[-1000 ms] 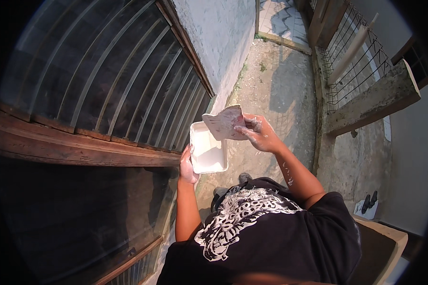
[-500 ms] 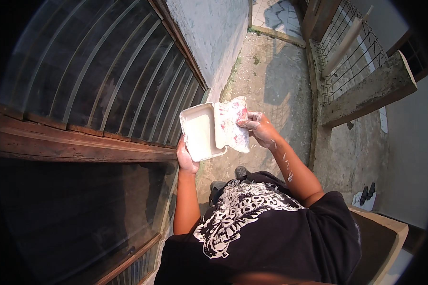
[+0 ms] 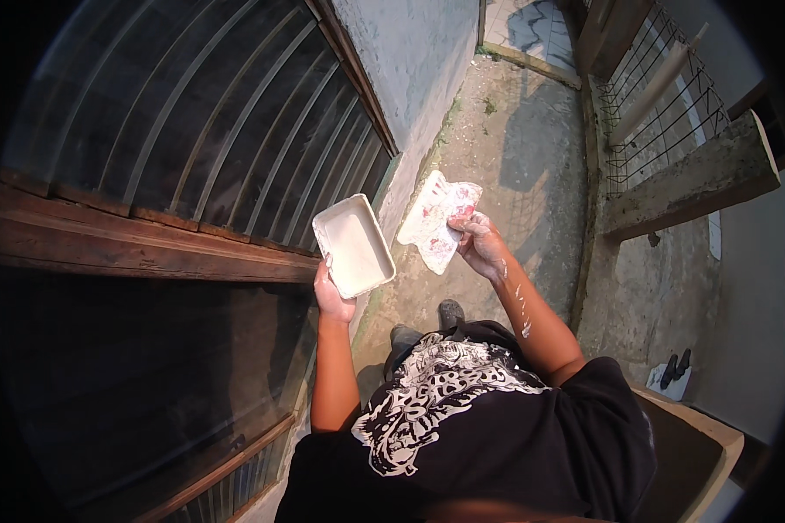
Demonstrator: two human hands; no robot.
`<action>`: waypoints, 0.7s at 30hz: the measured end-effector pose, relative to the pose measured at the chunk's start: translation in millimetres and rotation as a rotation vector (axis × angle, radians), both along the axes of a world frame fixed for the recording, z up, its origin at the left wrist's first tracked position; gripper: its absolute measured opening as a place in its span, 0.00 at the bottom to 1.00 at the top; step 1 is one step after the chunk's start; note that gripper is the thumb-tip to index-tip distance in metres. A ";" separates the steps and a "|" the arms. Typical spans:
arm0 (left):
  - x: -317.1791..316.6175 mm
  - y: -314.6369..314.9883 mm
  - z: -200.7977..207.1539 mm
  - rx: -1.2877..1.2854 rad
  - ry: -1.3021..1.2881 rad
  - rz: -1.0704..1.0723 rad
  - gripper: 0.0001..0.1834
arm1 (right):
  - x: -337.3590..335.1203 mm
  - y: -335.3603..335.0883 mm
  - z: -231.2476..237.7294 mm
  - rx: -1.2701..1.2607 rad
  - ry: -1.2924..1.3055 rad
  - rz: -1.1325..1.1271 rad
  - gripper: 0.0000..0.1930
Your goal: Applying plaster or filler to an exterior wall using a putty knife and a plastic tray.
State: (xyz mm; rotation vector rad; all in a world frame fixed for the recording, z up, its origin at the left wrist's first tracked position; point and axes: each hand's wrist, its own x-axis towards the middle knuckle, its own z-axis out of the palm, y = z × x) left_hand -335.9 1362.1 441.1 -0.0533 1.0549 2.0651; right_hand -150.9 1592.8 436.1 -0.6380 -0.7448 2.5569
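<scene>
A white rectangular tray (image 3: 322, 237) with raised sides is in my left hand (image 3: 333, 298), whose fingers wrap round its near left corner. Inside the tray is a smooth, pale off-white mass (image 3: 358, 248). To its right, my right hand (image 3: 484, 247) pinches a flat white piece with ragged edges and pink-red patches (image 3: 425, 228); its material is unclear. A gap separates this flat piece from the tray. White smears mark both hands and my right forearm.
A louvred window (image 3: 235, 113) with a wooden frame (image 3: 148, 244) runs close along my left. Beyond it rises a pale wall (image 3: 401, 61). Concrete ground (image 3: 497, 131) stretches ahead. A concrete beam (image 3: 698, 179) and wire mesh (image 3: 663, 87) stand at right.
The flat piece has come away from the tray's right side and turned in my right hand. The tray has moved slightly left and tilted.
</scene>
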 end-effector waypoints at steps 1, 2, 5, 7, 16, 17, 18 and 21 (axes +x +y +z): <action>-0.7 -4.1 -2.1 -0.007 0.001 0.003 0.25 | -2.7 -4.1 0.0 -0.038 0.052 0.026 0.10; -2.3 -5.0 -5.3 -0.007 -0.002 -0.007 0.25 | -5.2 -2.3 -6.9 -0.029 0.107 0.079 0.10; -8.1 -12.2 -19.2 -0.015 -0.030 -0.007 0.24 | -11.2 -4.8 -23.4 -0.085 0.056 0.054 0.08; -15.8 -19.6 -33.2 -0.034 -0.065 0.007 0.24 | -24.9 -4.2 -26.2 -0.076 0.009 0.020 0.07; -38.9 -52.2 -124.4 -0.152 -0.195 0.050 0.24 | -68.3 -19.5 -216.7 -0.100 -0.397 -0.185 0.06; -39.6 -60.6 -141.8 -0.230 -0.117 0.086 0.25 | -79.9 -24.9 -250.1 -0.098 -0.477 -0.200 0.06; -41.8 -59.3 -155.9 -0.305 -0.041 0.117 0.25 | -91.4 -29.1 -281.4 -0.112 -0.477 -0.218 0.06; -53.7 -48.5 -183.6 -0.314 -0.202 0.170 0.24 | -138.6 -50.0 -375.8 0.193 -0.686 -0.131 0.11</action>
